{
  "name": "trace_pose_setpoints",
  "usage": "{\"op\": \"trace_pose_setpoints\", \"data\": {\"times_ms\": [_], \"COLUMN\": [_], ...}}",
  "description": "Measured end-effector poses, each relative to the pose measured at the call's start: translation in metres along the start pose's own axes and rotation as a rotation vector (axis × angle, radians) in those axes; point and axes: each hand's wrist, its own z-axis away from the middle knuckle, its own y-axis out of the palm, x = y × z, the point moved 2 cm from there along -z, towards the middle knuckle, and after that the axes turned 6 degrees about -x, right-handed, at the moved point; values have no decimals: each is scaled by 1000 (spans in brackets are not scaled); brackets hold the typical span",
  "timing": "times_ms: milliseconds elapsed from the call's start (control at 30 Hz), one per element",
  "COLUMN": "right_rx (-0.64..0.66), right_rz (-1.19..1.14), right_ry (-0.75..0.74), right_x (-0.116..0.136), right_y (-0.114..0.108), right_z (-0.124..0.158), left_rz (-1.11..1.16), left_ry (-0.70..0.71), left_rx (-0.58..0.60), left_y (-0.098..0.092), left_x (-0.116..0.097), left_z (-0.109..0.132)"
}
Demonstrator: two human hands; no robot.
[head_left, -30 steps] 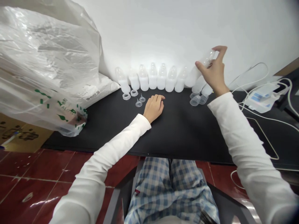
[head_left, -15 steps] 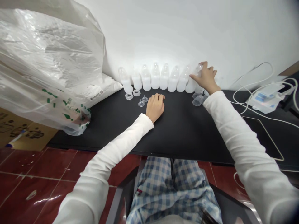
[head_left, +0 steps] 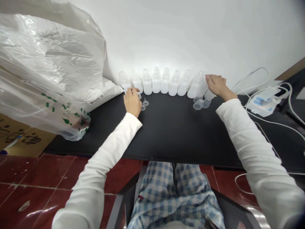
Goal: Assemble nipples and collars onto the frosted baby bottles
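My left hand [head_left: 132,102] is at the left of the black table, fingers bent down over the small translucent rings. One ring [head_left: 139,95] peeks out beside the fingertips; whatever is under them is hidden. Next to that hand lie two clear silicone nipples [head_left: 145,102]. My right hand [head_left: 217,85] is closed, fingers curled downward, just above a white bottle [head_left: 209,94] whose upper part it hides. I cannot make out what its fingers hold. Several white bottles with clear domed caps [head_left: 174,86] stand upright in a row along the wall.
Loose clear caps [head_left: 198,104] lie below my right hand. A large white plastic bag [head_left: 59,63] bulges over the table's left side. At the right are a white box [head_left: 263,103] and looping white cables [head_left: 257,87].
My left hand has moved left from the table's middle to the rings. My right hand has let go of the rightmost capped bottle and shifted right. The view has shifted slightly.
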Motion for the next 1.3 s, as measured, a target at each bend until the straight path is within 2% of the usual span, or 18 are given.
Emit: {"op": "trace_pose_setpoints", "data": {"times_ms": [100,200,333,433,600,667,733,800,867,933,1000,1033,1167,1300], "right_rx": [33,14,-17,-74,-391,-563,-698,-779,-669,-476,-358,-340,-335,-366], "right_rz": [35,29,-65,-142,-186,-256,-365,-517,-591,-601,-627,-632,-597,-562], "right_ry": [-76,-147,-99,-71,-15,-55,-141,-219,-251,-306,-367,-385,-438,-480], "right_x": [-19,-31,-30,-17,14,30,48,67,85,101,112,114,117,111], "right_y": [9,16,13,-6,-62,-79,-84,-74,-50,-20,7,18,40,44], "right_z": [-3,-6,-7,-4,11,24,41,61,82,100,115,120,127,128], "left_rz": [-113,-174,-204,-198,-180,-161,-129,-64,37,154,287,360,617,622], "left_ry": [-5,-7,-3,-6,-53,-80,-101,-103,-93,-62,24,84,334,464], "left_rx": [80,154,200,196,173,167,132,43,-83,-197,-254,-258,-163,71], "left_y": [2,5,9,11,11,9,6,1,-4,-7,-7,-6,4,20], "left_x": [36,57,61,59,59,57,53,47,41,37,33,30,7,-26], "left_z": [-3,2,8,9,9,8,6,4,4,6,10,13,27,43]}}
